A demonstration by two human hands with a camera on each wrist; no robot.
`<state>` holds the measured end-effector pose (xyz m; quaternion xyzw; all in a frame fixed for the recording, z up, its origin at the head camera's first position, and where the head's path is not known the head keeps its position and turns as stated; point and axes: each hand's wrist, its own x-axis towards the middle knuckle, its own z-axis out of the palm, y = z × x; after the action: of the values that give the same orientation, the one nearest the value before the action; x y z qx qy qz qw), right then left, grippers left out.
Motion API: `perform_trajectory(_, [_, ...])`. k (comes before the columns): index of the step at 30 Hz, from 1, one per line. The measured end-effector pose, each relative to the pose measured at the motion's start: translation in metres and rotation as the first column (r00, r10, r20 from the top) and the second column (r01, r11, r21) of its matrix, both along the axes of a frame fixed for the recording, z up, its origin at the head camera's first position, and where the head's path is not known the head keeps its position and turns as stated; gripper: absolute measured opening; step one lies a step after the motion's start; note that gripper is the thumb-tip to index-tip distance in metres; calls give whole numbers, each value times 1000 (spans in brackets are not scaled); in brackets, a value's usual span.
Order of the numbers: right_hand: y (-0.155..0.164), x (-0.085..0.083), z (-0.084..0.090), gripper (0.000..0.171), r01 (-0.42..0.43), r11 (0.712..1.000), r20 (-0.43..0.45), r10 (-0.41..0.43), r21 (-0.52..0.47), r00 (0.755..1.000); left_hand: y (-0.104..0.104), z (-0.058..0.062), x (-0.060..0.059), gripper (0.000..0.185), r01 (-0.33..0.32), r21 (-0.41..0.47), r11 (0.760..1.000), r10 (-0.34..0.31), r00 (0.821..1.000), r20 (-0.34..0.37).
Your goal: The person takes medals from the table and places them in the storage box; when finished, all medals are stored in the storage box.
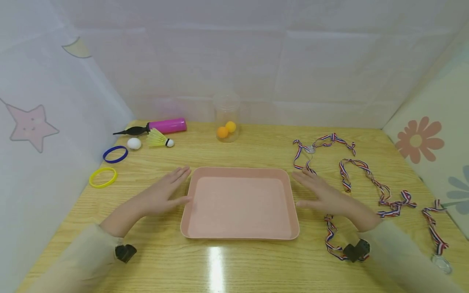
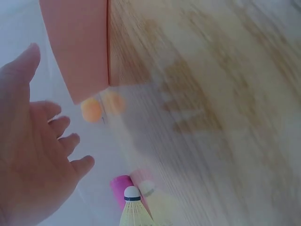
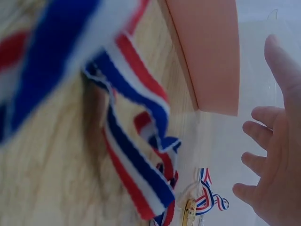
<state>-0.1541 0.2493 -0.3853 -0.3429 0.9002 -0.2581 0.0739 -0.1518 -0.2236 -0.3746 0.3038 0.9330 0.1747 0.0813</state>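
Note:
A pink tray (image 1: 239, 169) with nothing in it lies in the middle of the wooden table. My left hand (image 1: 165, 194) lies flat beside its left rim with straight fingers, the thumb at the rim. Beside the right rim my right hand (image 1: 322, 194) lies the same way, partly over a striped medal ribbon (image 1: 331, 236). Neither hand holds anything. The left wrist view shows the open left hand (image 2: 37, 155) and a tray corner (image 2: 75, 42). In the right wrist view the open right hand (image 3: 277, 155) is beside the tray (image 3: 209, 52) and the ribbon (image 3: 136, 122).
A clear jar (image 1: 227, 116) with two orange balls stands behind the tray. At the back left lie a pink pump (image 1: 166, 125), a shuttlecock (image 1: 159, 139), a white ball (image 1: 134, 143), a blue ring (image 1: 115, 154) and a yellow ring (image 1: 103, 177). Several medals with ribbons (image 1: 366, 175) cover the right side.

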Motion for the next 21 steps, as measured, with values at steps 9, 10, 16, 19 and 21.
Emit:
perform_trajectory(9, [-5, 2, -6, 82, -39, 999, 43, 38, 5, 998, 0, -3, 4, 70, 71, 19, 997, -71, 997, 24])
perform_trajectory(10, [-5, 1, -6, 82, -44, 999, 45, 43, 9, 998, 0, -3, 4, 69, 73, 18, 997, -74, 997, 24])
perform_trajectory(16, [-7, 0, -4, 81, -50, 996, 3, 50, 70, 999, 1, -3, 3, 68, 77, -1, 997, -77, 996, 47])
perform_trajectory(19, [-8, -3, -2, 81, -56, 994, -31, 59, 91, 998, 2, -3, 1, 67, 69, 2, 998, -69, 995, 70])
perform_trajectory(21, [-9, -4, -1, 81, -61, 995, -30, 64, 84, 997, 3, -4, -2, 66, 72, -2, 997, -72, 995, 72])
